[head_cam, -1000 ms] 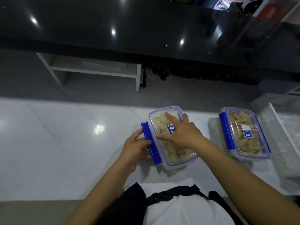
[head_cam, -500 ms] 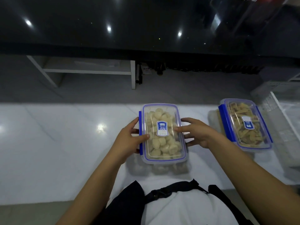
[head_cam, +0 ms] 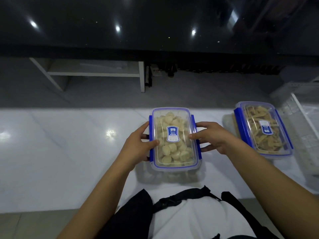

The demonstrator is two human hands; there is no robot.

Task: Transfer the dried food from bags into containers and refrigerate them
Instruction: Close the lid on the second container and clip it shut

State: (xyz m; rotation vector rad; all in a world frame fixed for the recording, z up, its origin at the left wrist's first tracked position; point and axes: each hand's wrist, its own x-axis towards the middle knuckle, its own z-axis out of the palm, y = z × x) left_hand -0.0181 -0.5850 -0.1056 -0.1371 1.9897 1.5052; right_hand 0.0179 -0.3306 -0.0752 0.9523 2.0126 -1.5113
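Fingers (head_cam: 198,125) and thumb of right hand (head_cam: 213,138) curled round the right long edge of a clear rectangular plastic container with blue-trimmed lid (head_cam: 174,138), thumb lying over the lid near the blue clip, other fingertips wrapped onto the side — a firm hold, not a flat press. Opposite them, left hand (head_cam: 136,147) gripping the left long edge the same way, thumb tip on the lid, fingers tucked round the blue side latch. Between the two sets of fingers, pale round dried food pieces (head_cam: 172,152) packed under the transparent lid, a blue and white label (head_cam: 172,134) centred on top. Lid seated on the box; whether the side clips are fully snapped down cannot be told. Container sitting on, or just above, the glossy white countertop (head_cam: 60,152), close to the near edge. Well to the right of the right-hand fingers, apart from them, a second clear lidded container with blue clips (head_cam: 262,130), filled with tan strip-shaped dried food, resting on the same counter. Further right still, a translucent ribbed plastic bin (head_cam: 303,121), partly cut off at the edge. Beyond the fingertips, past the counter's far edge, grey floor and a white-framed low shelf (head_cam: 96,73) — above it a dark glossy surface.
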